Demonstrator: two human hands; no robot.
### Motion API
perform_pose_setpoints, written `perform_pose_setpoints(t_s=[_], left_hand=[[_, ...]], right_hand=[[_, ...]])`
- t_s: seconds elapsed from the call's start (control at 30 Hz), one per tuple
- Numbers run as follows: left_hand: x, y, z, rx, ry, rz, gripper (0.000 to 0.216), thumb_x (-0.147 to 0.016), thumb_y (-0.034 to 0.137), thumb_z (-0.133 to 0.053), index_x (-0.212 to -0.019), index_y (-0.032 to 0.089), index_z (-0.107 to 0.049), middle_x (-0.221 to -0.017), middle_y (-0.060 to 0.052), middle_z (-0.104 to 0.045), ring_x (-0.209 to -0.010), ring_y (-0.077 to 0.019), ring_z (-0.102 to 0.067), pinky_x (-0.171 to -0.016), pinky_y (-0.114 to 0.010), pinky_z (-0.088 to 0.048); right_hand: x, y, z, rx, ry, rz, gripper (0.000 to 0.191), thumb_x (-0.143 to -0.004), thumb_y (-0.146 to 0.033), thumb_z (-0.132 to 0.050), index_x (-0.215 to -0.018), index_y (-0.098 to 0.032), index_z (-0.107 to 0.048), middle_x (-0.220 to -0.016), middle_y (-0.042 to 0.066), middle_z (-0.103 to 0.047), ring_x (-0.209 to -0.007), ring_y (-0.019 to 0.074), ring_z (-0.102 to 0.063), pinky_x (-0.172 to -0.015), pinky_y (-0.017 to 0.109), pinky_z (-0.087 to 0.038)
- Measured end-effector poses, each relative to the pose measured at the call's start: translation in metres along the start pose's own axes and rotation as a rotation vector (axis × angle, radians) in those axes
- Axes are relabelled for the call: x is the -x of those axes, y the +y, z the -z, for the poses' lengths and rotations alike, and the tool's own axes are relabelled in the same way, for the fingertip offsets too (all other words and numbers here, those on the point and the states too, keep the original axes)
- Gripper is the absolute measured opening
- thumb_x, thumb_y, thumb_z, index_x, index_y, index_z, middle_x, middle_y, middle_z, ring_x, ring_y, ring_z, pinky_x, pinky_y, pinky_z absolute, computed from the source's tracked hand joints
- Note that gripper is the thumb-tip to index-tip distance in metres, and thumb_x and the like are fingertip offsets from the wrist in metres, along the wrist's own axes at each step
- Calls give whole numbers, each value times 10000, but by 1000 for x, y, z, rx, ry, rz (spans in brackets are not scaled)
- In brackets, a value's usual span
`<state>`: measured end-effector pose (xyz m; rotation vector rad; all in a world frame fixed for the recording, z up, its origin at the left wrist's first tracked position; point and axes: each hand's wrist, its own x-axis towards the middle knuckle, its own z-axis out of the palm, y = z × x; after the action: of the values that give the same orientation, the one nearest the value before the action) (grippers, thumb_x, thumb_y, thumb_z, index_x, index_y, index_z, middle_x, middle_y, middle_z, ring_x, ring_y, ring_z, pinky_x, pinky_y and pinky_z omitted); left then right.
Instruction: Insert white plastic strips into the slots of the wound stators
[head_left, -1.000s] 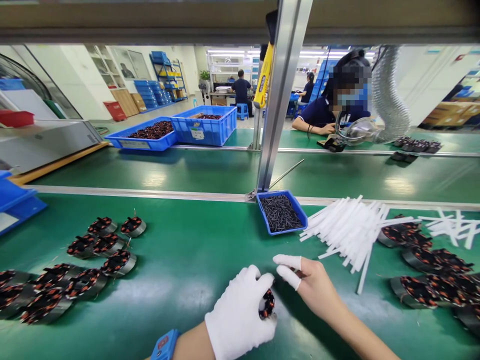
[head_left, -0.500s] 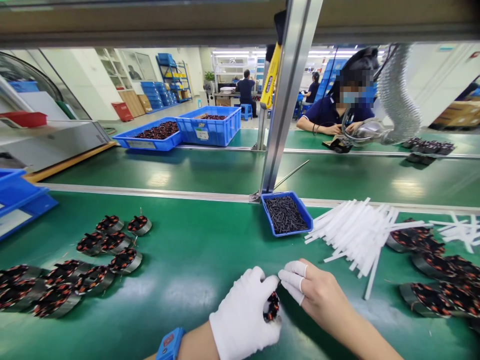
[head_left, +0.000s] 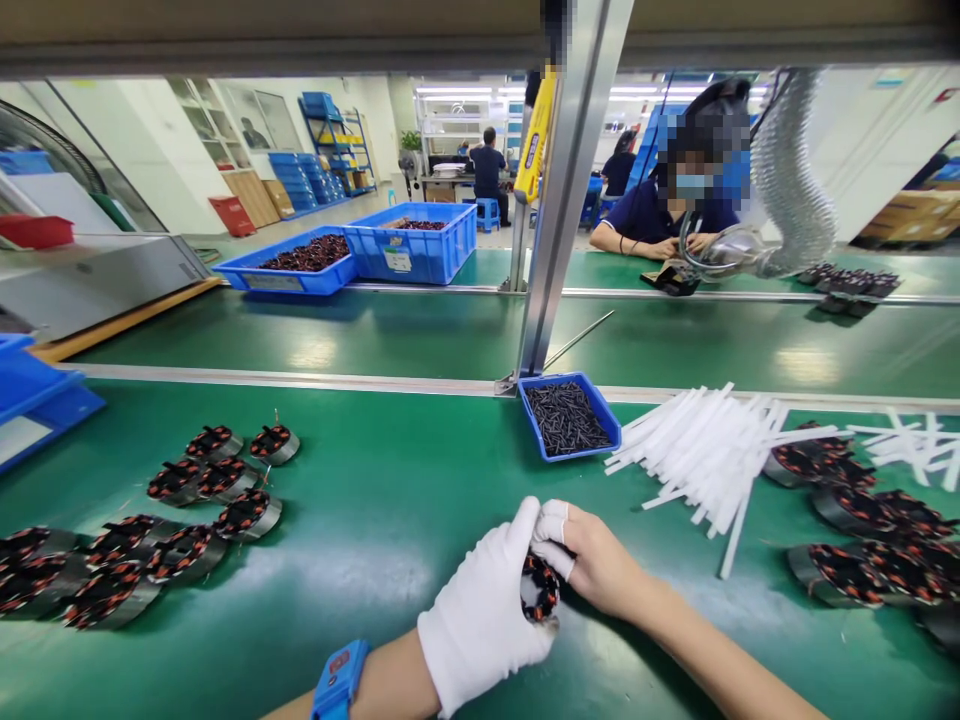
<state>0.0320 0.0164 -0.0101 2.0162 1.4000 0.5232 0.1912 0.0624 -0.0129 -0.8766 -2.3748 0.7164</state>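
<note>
My left hand (head_left: 487, 610), in a white glove, is wrapped round a motor stator (head_left: 541, 588), a ring with copper windings and black parts, tilted so its open middle faces me. My right hand (head_left: 589, 555), with white finger cots, has its fingertips pinched at the stator's upper edge, touching the left thumb area. What the right fingertips grip there is hidden. More stators (head_left: 184, 552) stand in groups on the green bench to the left, and others (head_left: 847, 575) stand at the right.
A blue tray of short black tubes (head_left: 574, 450) sits ahead, by a metal post (head_left: 559, 250). White strips (head_left: 697, 450) lie piled right of it. Blue bins (head_left: 412, 250) stand across the bench. A co-worker (head_left: 667, 220) sits opposite, near a flexible duct (head_left: 795, 180).
My right hand has moved left and in, and its fingertips now meet the stator's upper edge. My left hand still holds the stator, turned slightly. The view has shifted a little.
</note>
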Motion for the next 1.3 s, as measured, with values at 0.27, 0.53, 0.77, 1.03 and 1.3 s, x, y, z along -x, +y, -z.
perform_pose_setpoints(t_s=[0.27, 0.53, 0.77, 1.03, 1.3], left_hand=[[0, -3, -2, -41, -1, -22, 928, -567, 239, -559, -1373, 139, -112, -1077, -131, -515, -967, -282, -503, -842, -421, -433], [-1, -2, -2, -61, -8, -41, 923, -569, 245, -560, -1369, 109, -121, -1074, -142, -515, -960, -290, -498, -844, -427, -434], [0, -3, -3, -56, -6, -36, 941, -568, 242, -565, -1373, 137, -89, -1077, -129, -518, -954, -288, -501, -835, -427, -439], [-1, -2, -2, -59, -15, -24, 945, -564, 249, -577, -1371, 140, -99, -1069, -125, -510, -949, -290, -496, -828, -421, -435], [1, 5, 1, -72, -5, 13, 916, -562, 249, -588, -1357, 174, -138, -1106, -117, -495, -977, -296, -485, -850, -416, -416]], right_hand=[[3, -7, 21, -205, -146, -16, 210, -875, -284, -461, -838, -208, -653, -791, 18, -647, -761, 144, -564, -707, 235, -425], [-2, 5, 14, -398, -130, -105, 155, -784, -209, -598, -921, -195, -670, -801, 23, -652, -720, 139, -562, -673, 226, -437], [-4, 1, 17, -466, -120, -212, 167, -732, -133, -634, -869, -199, -703, -783, 21, -666, -714, 147, -567, -678, 237, -435], [-2, 1, 13, -515, -83, -317, 59, -708, -199, -664, -735, -169, -708, -732, 31, -662, -658, 142, -565, -630, 232, -435], [1, 2, 17, -494, -117, -181, 116, -755, -214, -605, -664, -151, -637, -694, 19, -598, -661, 126, -527, -622, 232, -431]])
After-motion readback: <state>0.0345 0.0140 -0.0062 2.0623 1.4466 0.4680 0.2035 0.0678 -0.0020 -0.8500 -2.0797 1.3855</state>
